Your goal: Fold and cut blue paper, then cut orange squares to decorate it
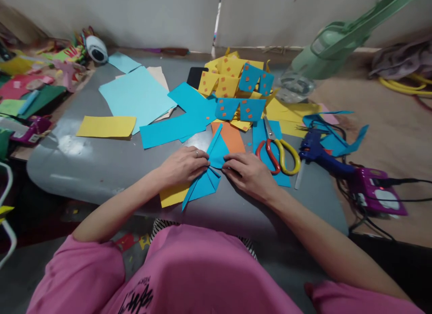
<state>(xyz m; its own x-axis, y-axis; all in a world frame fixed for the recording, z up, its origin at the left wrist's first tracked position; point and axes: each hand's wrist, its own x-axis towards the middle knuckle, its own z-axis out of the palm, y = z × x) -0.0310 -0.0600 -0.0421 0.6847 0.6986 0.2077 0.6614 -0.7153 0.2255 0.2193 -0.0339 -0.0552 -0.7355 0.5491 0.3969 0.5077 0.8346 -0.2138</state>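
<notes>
Tabletop [87, 165], gray, spans the frame; upper left of center lies a light-blue paper sheet [135, 96]. At frame center, creased blue paper [218, 153] lies between the 2 hands, long axis slanting from upper right to lower left. The left hand [184, 166], nearer its middle, pinches the gathered folds; the right hand [250, 174] has thumb and fingers drawn narrow at its right edge. Scissors [278, 145] lie right of center, near the right hand.
</notes>
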